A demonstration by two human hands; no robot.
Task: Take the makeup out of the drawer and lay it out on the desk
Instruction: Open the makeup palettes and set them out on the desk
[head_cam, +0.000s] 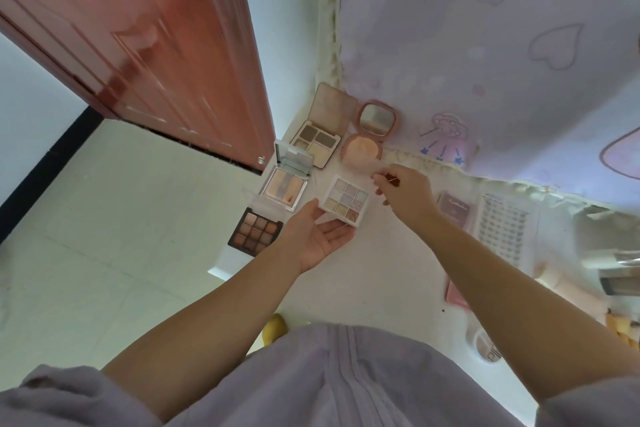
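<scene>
The white square 9-pan pastel eyeshadow palette (344, 199) lies flat near the middle of the white desk (381, 270), turned so 1 corner points toward the person. It looks light, rigid and slick, with brittle pressed powder, so I judge it is best taken by opposite side edges and kept level.

The left hand (317, 236) is open, palm up, fingertips at the palette's near corner. The right hand (403, 192), just past its right edge, pinches something thin; I cannot tell what.

Toward the desk's left edge sits a dark square 9-pan brown palette (255, 230), then an open clear-cased blush palette (285, 185). Farther back stand an open beige 4-pan compact (320, 140) and a round pink mirrored powder compact (367, 142).
</scene>
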